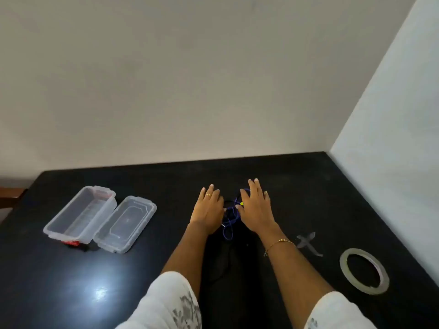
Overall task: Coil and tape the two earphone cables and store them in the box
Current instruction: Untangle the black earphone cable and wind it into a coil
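A blue earphone cable (228,224) lies tangled on the black table (308,191), with a yellow bit showing near its top. A black cable (226,202) peeks out beside it, mostly lost against the dark top. My left hand (209,210) rests flat just left of the cables, fingers apart. My right hand (255,206) lies palm down to their right, partly over the blue cable, fingers spread. Whether either hand pinches a cable is hidden. A clear plastic box (79,214) stands open at the left, its lid (126,224) lying beside it.
A roll of clear tape (364,270) lies at the right near the table edge. Two crossed cut tape strips (308,242) are stuck to the table just right of my right wrist. Something red and black (71,243) pokes out under the box. Walls bound the back and right.
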### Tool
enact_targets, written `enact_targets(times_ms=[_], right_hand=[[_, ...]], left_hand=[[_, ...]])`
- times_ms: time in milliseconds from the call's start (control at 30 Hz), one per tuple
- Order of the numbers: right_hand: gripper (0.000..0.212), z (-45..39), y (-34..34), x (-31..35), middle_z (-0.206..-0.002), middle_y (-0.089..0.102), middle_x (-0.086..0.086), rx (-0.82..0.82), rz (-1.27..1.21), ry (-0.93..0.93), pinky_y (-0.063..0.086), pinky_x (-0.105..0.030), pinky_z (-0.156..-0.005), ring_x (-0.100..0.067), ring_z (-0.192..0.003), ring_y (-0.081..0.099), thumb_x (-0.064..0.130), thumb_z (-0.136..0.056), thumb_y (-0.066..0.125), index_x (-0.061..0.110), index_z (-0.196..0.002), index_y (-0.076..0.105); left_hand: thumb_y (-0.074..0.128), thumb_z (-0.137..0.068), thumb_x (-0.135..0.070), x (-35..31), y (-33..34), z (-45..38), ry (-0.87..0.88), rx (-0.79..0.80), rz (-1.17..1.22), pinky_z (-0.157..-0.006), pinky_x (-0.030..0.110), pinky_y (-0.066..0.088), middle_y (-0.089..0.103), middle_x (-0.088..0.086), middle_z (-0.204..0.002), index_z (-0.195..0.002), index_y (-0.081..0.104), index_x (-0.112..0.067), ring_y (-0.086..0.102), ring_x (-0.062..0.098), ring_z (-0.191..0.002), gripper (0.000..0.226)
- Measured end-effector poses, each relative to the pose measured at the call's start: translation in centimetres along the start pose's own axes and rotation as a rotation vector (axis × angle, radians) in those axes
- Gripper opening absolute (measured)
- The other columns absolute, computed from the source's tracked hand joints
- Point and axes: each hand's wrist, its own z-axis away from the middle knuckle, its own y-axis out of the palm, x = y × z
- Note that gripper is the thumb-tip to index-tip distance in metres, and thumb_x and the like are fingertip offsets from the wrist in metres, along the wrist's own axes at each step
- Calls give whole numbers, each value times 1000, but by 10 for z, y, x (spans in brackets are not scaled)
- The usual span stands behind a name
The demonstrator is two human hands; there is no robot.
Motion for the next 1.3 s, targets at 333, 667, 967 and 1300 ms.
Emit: enact_targets(times_ms=[333,667,967,1300], right_hand=[[29,3,55,-11,-126,47,-6,-27,-103,95,33,-40,-99,-23,-125,34,28,-91,52,12,-114,58],[33,16,42,16,-76,69,-4,-497,-266,65,46,-38,-68,-25,-75,65,18,-86,36,9,-85,68],[30,44,41,54,-78,68,-4,-847,-375,-38,46,-32,-74,-21,-72,64,19,-90,37,8,-93,64],[47,90,91,69,-61,63,-7,-922,-651,-225,39,-30,-44,-17,-50,53,38,-92,33,4,-103,63]], left_hand=[[44,-95,-25,-23,43,1,-184,-48,288,-111,32,26,56,11,-123,-117,52,-7,39,25,-129,29],[48,-93,-14,-25,18,32,-222,-365,435,-77,39,46,66,16,-96,-115,57,-2,61,33,-91,26],[38,-98,-18,-21,24,56,-237,-663,679,-74,32,45,62,11,-103,-111,55,-6,56,24,-95,25],[42,-91,-24,-10,54,117,3,-1027,522,-50,29,40,58,6,-70,-103,67,-7,51,19,-53,32]])
